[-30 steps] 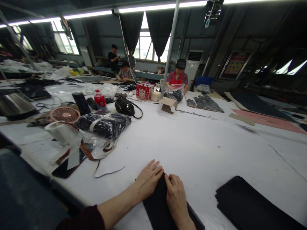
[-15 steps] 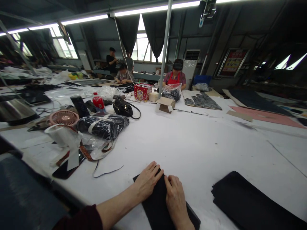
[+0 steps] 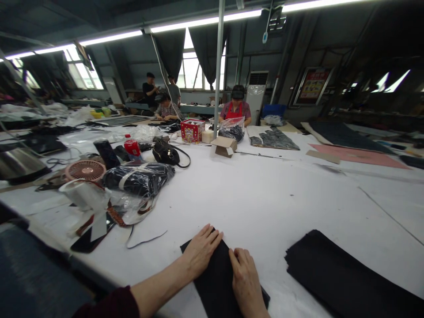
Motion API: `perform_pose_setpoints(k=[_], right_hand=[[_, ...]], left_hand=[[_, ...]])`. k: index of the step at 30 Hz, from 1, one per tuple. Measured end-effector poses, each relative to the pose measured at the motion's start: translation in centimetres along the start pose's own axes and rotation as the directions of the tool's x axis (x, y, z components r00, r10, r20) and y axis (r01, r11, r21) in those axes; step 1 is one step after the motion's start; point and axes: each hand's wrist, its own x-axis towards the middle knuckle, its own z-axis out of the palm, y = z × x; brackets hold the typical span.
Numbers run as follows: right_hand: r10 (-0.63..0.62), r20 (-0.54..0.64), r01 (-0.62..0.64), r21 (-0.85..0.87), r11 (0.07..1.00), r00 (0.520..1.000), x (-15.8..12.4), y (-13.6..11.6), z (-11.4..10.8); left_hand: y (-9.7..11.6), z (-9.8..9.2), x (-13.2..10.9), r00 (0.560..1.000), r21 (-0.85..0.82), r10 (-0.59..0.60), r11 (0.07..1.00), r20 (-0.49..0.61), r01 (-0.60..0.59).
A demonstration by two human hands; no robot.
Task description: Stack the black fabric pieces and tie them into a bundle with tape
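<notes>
My left hand (image 3: 202, 251) lies flat on a dark piece of black fabric (image 3: 217, 282), with a corner of the cloth showing past its fingers. My right hand (image 3: 247, 282) rests on the same piece, near its right edge, with the fingers slightly curled. Neither hand visibly pinches the cloth. To the right, a larger stack of black fabric (image 3: 344, 274) lies on the white-covered cutting table (image 3: 274, 198), apart from both hands.
Towards the left stand a clear plastic bag of dark goods (image 3: 137, 180), a small fan (image 3: 85, 170) and a black handbag (image 3: 167, 153). Farther off are a cardboard box (image 3: 224, 146), a red box (image 3: 192, 130) and a co-worker in a red apron (image 3: 236, 106).
The whole scene has shifted as my head turned. The fabric's left corner now shows beyond my left hand, and my hands have stayed on the cloth.
</notes>
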Motion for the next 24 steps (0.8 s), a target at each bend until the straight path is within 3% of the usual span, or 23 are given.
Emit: perform_pose_setpoints(k=[10,19,24], right_hand=[[-0.030,0.014,0.030,0.015,0.999,0.999,-1.8,1.4,-0.5],[-0.002,-0.025,0.003,0.054,0.999,1.000,-3.0,1.2,-2.7],[-0.020,-0.032,0.022,0.056,0.998,0.999,-3.8,1.8,-2.8]], left_hand=[[0.6,0.6,0.0,0.993,0.113,0.074,0.992,-0.096,-0.063],[2.0,0.4,-0.4,0.997,0.039,0.055,0.998,-0.056,-0.053],[2.4,-0.2,-0.5,0.994,0.097,0.107,0.990,-0.031,-0.104]])
